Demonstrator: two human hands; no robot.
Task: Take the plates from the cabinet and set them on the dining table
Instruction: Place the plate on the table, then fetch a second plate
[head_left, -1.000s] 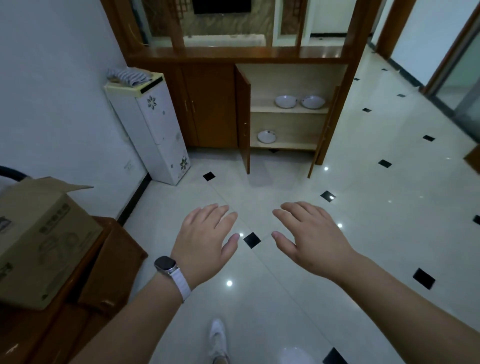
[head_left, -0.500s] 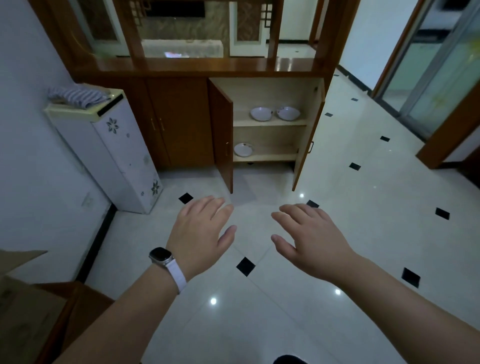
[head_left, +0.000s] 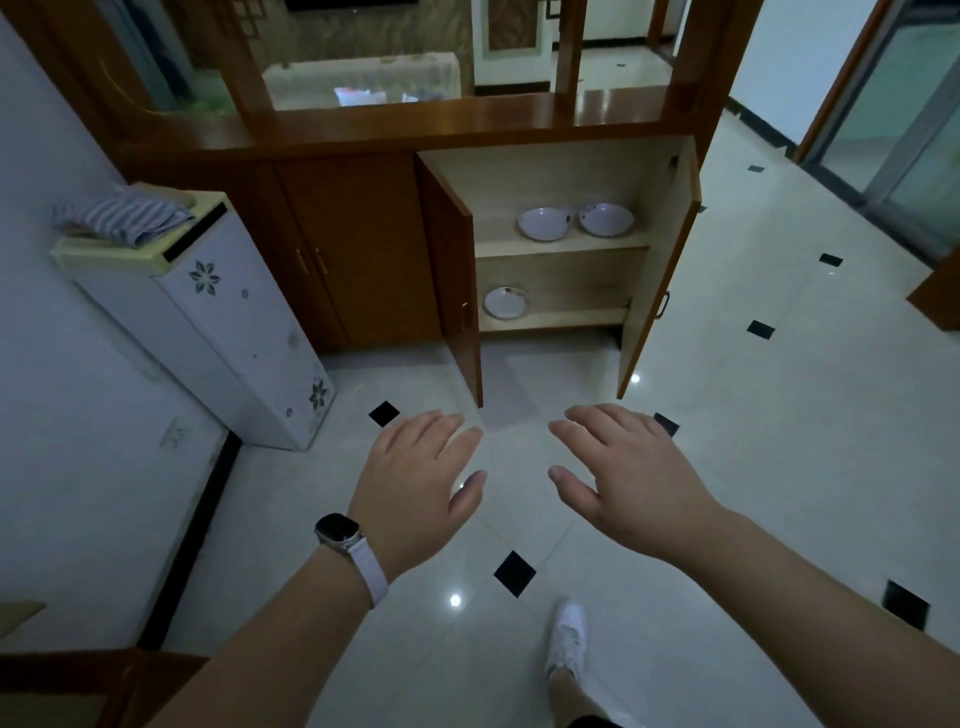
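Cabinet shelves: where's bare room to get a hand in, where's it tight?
Lower shelf: bare from the lone plate at its left end across to the right door. Upper shelf: crowded, left dish and right dish side by side fill most of it; only a thin strip by the left door.

Head-worn wide-angle view, angled forward and down over a tiled floor (head_left: 779, 415) toward an open cabinet (head_left: 545, 176).
The lens sits above the person's forearms, which enter from the lower edge. The left hand (head_left: 415, 483) and right hand (head_left: 628, 478) lie close to it at lower centre. The cabinet faces the camera from well beyond them, at upper centre, and straight lines bow near the frame edges.
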